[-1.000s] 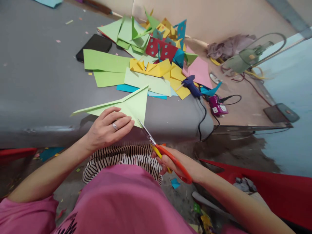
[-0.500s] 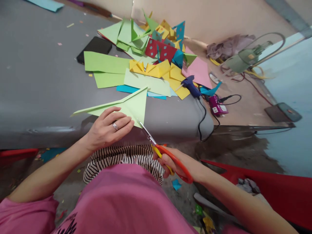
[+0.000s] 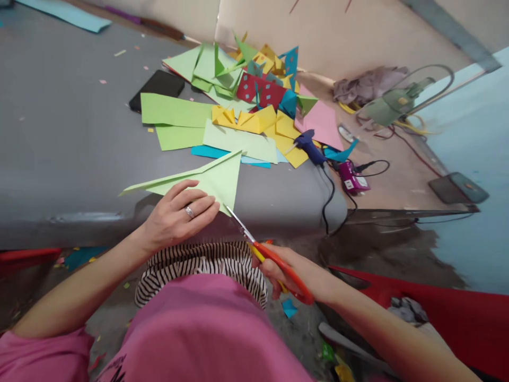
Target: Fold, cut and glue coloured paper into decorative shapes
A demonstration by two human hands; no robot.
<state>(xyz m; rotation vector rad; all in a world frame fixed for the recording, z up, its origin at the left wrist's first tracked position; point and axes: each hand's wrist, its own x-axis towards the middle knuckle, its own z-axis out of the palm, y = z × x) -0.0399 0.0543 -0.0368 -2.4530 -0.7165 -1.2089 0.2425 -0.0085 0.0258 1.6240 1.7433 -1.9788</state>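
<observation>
A pale green sheet of paper [image 3: 222, 178], folded along its long upper side, lies at the table's front edge. My left hand [image 3: 186, 212], with a ring on one finger, grips its lower part, fingers on top and the thumb hidden. My right hand [image 3: 282, 268] is wrapped round the orange and yellow handles of the scissors [image 3: 246, 233]. Their blades point up and left, nearly together, with the tips at the paper's lower right corner, just beside my left fingertips.
Behind the paper lie green strips [image 3: 177, 110], yellow folded paper [image 3: 242, 119] and a pile of coloured paper shapes [image 3: 262, 90]. A blue glue gun [image 3: 312, 147] with its cord rests to the right, near a purple power adapter [image 3: 353, 178]. A black box-like object [image 3: 157, 87] sits further back.
The scissors' blades have come closer together at the paper's corner. My left hand keeps its hold on the paper. The whole view has shifted slightly.
</observation>
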